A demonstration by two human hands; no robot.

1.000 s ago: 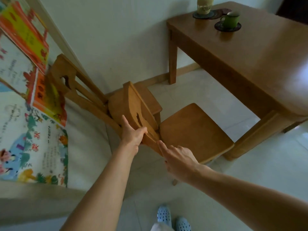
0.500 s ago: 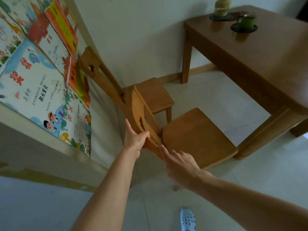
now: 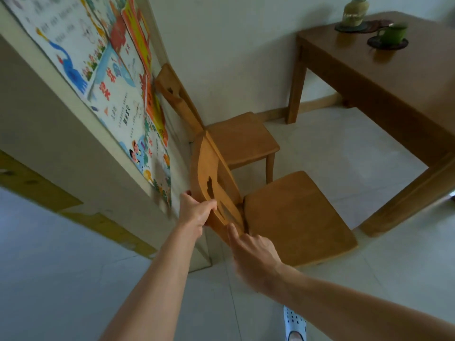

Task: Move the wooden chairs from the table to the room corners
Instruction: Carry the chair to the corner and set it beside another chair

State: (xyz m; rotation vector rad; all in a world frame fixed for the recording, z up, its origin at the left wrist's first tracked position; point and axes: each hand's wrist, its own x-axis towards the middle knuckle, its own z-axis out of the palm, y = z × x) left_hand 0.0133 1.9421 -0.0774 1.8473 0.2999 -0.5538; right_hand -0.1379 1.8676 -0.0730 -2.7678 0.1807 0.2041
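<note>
Both hands on the near chair, by its backrest. Left hand clamped on the backrest's outer edge, thumb over the front face next to the cut-out. Right hand against the lower backrest where it meets the seat; blurred, so cannot tell if the fingers are wrapped round it. Near chair stands on the floor just beside the wall with posters, seat facing the table. Second chair sits right behind it in the corner, back to the poster wall. On the table's far end: a green mug on a dark coaster, contents not visible, and a jar on another coaster, filled with something pale. One light slipper at bottom edge.
</note>
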